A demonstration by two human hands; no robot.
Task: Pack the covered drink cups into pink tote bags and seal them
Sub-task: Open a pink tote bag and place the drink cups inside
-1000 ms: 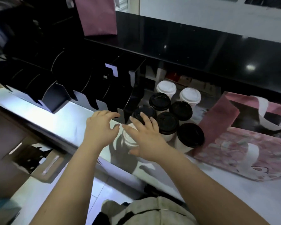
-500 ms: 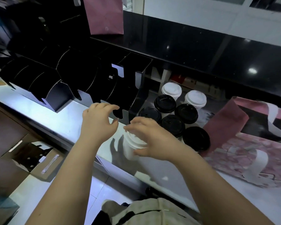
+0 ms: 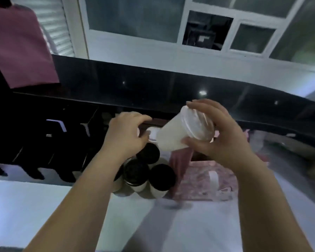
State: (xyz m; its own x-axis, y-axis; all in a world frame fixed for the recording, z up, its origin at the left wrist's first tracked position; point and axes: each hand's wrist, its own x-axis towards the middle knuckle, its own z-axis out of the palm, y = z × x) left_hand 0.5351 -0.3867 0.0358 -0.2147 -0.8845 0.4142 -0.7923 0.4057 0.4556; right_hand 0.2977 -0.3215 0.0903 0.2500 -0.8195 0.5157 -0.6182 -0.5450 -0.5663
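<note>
My right hand (image 3: pixel 224 142) holds a white cup with a clear lid (image 3: pixel 173 137), lifted and tilted sideways above the other cups. My left hand (image 3: pixel 125 135) reaches to the back of the cluster, its fingers and thumb curled round a white-lidded cup (image 3: pixel 153 135) that is mostly hidden. Three black-lidded cups (image 3: pixel 135 171) stand close together on the white counter (image 3: pixel 35 206) below my hands. A pink patterned tote bag (image 3: pixel 198 180) with a white handle lies open just right of them, under the lifted cup.
A black divided organizer (image 3: pixel 44 142) lines the counter on the left. A raised black glossy shelf (image 3: pixel 171 88) runs behind the cups. A plain pink bag (image 3: pixel 20 46) sits at the top left. The right side is blurred.
My right hand has lifted the clear-lidded cup off the counter, tilted it and carried it right toward the tote bag. My left hand has moved back to the white-lidded cups. The view has tilted up.
</note>
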